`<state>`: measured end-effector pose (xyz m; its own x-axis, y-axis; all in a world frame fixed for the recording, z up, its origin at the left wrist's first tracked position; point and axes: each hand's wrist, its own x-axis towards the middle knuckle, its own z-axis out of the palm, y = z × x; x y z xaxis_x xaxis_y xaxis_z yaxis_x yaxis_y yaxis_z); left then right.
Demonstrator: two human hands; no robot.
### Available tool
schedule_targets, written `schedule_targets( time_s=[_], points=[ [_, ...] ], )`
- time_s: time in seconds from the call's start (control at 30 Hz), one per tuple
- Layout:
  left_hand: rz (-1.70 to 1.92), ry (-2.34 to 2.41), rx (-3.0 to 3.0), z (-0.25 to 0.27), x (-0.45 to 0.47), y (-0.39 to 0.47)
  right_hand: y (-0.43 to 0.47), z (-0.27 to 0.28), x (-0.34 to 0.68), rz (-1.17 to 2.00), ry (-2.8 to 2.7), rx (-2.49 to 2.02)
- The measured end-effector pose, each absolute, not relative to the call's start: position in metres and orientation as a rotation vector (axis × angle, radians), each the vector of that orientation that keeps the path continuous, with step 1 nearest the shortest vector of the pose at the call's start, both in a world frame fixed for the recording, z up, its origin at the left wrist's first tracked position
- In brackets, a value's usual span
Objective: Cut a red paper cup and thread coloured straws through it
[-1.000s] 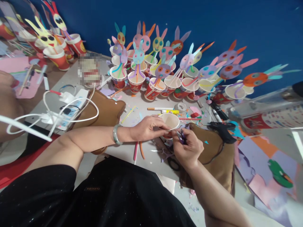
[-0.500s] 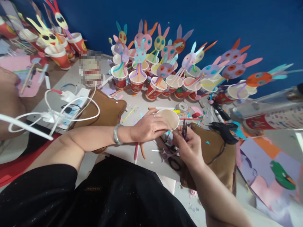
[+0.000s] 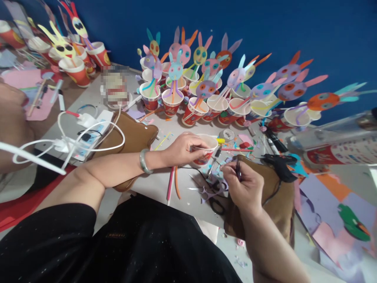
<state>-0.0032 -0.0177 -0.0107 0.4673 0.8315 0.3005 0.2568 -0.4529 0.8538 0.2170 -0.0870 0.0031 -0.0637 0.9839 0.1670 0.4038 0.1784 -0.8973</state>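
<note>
My left hand (image 3: 188, 149), with a bangle at the wrist, is closed on the near rim of a red-and-white paper cup (image 3: 209, 142). The cup sits upright at the front of the table. To its right, my right hand (image 3: 246, 181) is closed round a slim dark two-pronged tool (image 3: 238, 169), most of it hidden in the fingers. Beneath and between the hands lie purple paper scraps (image 3: 213, 190), a pair of scissors (image 3: 217, 205) and a pen (image 3: 217, 151). A pink strip (image 3: 170, 184) and an orange strip (image 3: 177, 182) lie below my left hand.
Several cups with paper rabbit faces (image 3: 205, 89) stand along the blue wall. A black glue gun (image 3: 279, 165) rests by a brown cushion (image 3: 271, 196) at right. Left are another brown cushion (image 3: 129, 131), a power strip (image 3: 96, 127) with white cables, and another person's arm (image 3: 13, 129).
My right hand has drawn back to the right, away from the cup. The cup has come down and left in my left hand, and its red side now shows.
</note>
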Motion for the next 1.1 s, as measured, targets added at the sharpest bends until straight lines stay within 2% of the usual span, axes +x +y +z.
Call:
schedule_targets(
  time_s=[0.1,0.33,0.57,1.1],
  points=[
    [0.854,0.784,1.541,-0.006,-0.003,-0.015,-0.080,0.000,0.231,0.390,-1.806,-1.360],
    [0.675,0.614,1.007,-0.001,-0.003,-0.016,-0.065,-0.001,0.241,0.078,-2.129,-1.246],
    [0.610,0.593,0.933,-0.001,-0.005,-0.015,-0.066,0.004,0.240,-0.074,-2.295,-1.203],
    [0.509,0.548,0.954,-0.003,-0.008,-0.011,-0.066,0.002,0.240,-0.010,-2.386,-1.226]
  ],
)
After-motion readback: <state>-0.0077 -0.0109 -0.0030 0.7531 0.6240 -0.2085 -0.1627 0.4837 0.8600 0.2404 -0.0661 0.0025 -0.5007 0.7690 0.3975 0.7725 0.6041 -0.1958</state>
